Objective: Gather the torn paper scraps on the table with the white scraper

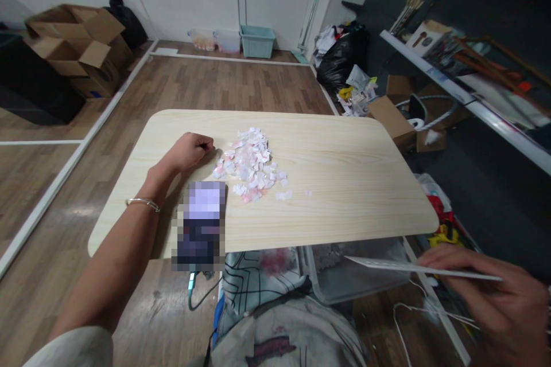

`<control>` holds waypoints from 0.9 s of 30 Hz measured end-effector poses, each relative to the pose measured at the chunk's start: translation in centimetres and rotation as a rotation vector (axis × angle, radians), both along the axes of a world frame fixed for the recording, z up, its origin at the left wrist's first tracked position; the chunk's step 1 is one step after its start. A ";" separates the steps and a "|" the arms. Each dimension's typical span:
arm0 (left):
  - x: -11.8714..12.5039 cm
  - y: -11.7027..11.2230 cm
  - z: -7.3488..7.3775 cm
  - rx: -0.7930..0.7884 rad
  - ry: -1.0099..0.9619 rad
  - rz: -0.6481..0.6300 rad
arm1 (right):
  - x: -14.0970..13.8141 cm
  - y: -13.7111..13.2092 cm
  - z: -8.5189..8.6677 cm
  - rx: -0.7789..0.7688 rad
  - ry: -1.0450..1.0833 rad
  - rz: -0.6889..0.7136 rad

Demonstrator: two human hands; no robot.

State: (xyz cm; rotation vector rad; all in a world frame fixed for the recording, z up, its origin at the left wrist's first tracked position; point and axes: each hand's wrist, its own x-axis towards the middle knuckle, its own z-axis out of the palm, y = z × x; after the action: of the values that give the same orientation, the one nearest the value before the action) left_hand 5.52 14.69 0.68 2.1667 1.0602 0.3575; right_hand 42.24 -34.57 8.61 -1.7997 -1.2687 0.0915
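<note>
My left hand (191, 151) rests on the pale wooden table (344, 155), curled into a fist, and I see nothing in it. Just right of it lies a heap of small torn paper pieces (252, 160), white and pinkish. A few loose scraps (284, 195) are spread in front of the heap. At the lower right, beyond the table's near edge, my right hand (486, 292) is closed on a thin white sheet (413, 268), seen almost edge-on. The sheet's tip reaches over a clear plastic box (357, 281) partly under the table.
A pixelated phone-like device (200, 223) lies at the table's near left, with a cable (191, 284) below. Cardboard boxes (81, 46) stand far left. Bins (257, 41) line the back wall. A black bag (344, 60) and a shelf (473, 100) are on the right.
</note>
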 end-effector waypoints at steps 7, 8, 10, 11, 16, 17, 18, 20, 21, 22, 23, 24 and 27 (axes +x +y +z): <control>-0.2 0.3 -0.4 -0.024 -0.015 -0.016 | -1.1 3.5 -2.6 0.279 0.127 -0.118; -0.3 0.3 -0.4 -0.023 -0.013 -0.015 | -1.3 4.5 -3.3 0.308 0.139 -0.116; -0.3 0.3 -0.4 -0.015 -0.009 -0.009 | -1.7 6.3 -4.4 0.297 0.115 -0.158; -0.2 0.3 -0.4 -0.011 -0.007 -0.009 | -1.8 7.0 -4.8 0.284 0.111 -0.182; -0.1 0.3 -0.6 0.010 -0.008 -0.010 | -2.2 9.1 -5.7 0.266 0.119 -0.280; -0.1 0.3 -0.6 0.014 -0.010 -0.009 | -2.3 9.2 -5.8 0.268 0.116 -0.301; -0.1 0.3 -0.6 0.015 -0.011 -0.010 | -2.4 9.3 -5.8 0.263 0.113 -0.318; -0.1 0.3 -0.6 0.013 -0.010 -0.018 | -2.6 9.3 -5.8 0.230 0.103 -0.325; -0.2 0.3 -0.6 0.011 -0.008 -0.022 | -2.6 9.2 -5.7 0.209 0.096 -0.315; -0.2 0.3 -0.6 0.010 -0.006 -0.024 | -2.7 9.0 -5.6 0.183 0.089 -0.297; -0.2 0.3 -0.6 0.010 -0.006 -0.026 | -2.8 8.8 -5.5 0.160 0.082 -0.276; -0.2 0.3 -0.6 0.011 -0.006 -0.028 | -2.8 8.6 -5.3 0.147 0.074 -0.257; -0.2 0.3 -0.7 0.018 -0.010 -0.024 | -2.9 8.0 -4.7 0.152 0.045 -0.215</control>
State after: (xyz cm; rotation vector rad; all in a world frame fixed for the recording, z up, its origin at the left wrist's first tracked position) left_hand 5.36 15.02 0.02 2.1893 1.0284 0.3671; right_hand 39.30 -26.54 3.96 -1.7799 -1.0167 -0.0820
